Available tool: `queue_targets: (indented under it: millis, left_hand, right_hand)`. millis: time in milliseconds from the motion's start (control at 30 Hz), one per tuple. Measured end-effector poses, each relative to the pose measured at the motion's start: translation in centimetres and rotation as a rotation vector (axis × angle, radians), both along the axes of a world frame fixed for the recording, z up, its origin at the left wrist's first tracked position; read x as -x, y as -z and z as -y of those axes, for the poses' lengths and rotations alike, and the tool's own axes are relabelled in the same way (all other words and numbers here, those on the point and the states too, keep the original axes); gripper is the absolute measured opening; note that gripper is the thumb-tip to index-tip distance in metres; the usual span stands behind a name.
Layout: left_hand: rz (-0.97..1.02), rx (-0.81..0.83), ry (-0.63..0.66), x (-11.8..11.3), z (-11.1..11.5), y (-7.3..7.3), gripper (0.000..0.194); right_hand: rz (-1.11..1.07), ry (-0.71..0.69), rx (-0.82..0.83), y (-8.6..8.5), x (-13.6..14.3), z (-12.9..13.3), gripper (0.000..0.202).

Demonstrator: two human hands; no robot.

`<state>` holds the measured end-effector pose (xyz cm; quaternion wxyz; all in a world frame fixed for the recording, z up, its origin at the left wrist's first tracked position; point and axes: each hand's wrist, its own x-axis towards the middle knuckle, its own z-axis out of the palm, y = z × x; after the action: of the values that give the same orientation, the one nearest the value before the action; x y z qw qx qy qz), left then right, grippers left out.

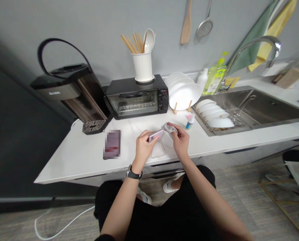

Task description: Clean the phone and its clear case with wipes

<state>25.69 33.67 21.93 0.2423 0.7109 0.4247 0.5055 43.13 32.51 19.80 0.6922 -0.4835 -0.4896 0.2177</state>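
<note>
My left hand [144, 146] is closed round a thin, pale purple phone [156, 135], held tilted above the white counter. In my right hand [181, 141] is a crumpled whitish cloth [170, 128], pinched close to the phone's right end. Below the phone a clear phone case [159, 151] lies flat near the counter's front edge, partly covered by my left hand. A small spray bottle [190, 122] with a blue label stands just beyond my right hand. To the left a dark purplish, pixelated flat item [112, 144] rests on the counter.
Behind my hands stands a black toaster oven [136, 100] with a white utensil holder [142, 67] on top. A tall dispenser [76, 97] is at the left. White plates [183, 93] stand in a rack, left of the sink [262, 110] with its bowls [215, 113].
</note>
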Motion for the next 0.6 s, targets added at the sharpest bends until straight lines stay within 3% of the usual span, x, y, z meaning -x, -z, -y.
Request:
queue_targets:
  millis: [100, 200, 400, 600]
  left_hand:
    - [0.009, 0.01, 0.0, -0.3, 0.2, 0.2, 0.013]
    - [-0.08, 0.059, -0.059, -0.2, 0.2, 0.6, 0.018]
    - [-0.026, 0.095, -0.05, 0.2, 0.0, 2.1, 0.014]
    - [-0.067, 0.069, -0.041, 0.3, -0.4, 1.4, 0.012]
  right_hand:
    - [0.2, -0.088, -0.122, -2.0, 1.0, 0.9, 0.037]
    - [0.469, -0.13, -0.208, -2.9, 2.2, 1.8, 0.043]
    - [0.923, -0.069, -0.381, -2.4, 5.1, 3.0, 0.046]
    - [0.95, 0.01, -0.407, -1.3, 5.0, 2.4, 0.055]
